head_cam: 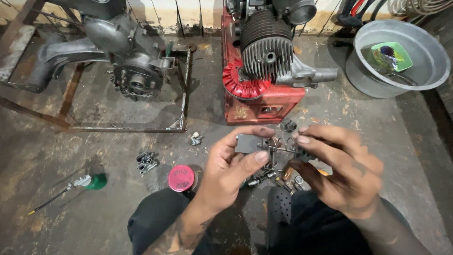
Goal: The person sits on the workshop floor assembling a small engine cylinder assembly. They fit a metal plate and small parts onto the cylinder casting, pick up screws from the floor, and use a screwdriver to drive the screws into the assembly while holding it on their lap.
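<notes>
Seen from above, a person's two bare hands meet over a stained grey concrete floor (368,123); the left hand (231,165) curls its fingers and thumb narrowly around one end of a small metal part made of thin rods and rings (278,148), and the right hand (337,165) pinches the other end, fingers close together; the part sits between the hands, above the person's knees, near the floor's front edge; small loose metal fittings (283,182) lie on the floor just beneath; a round red tin lid (181,178) lies beside the left wrist; a green-handled screwdriver (71,189) lies towards the left edge; a finned grey engine cylinder (266,49) rests on a red plastic crate (259,106) near the back edge; a grey metal basin (401,59) stands in the back right corner.
</notes>
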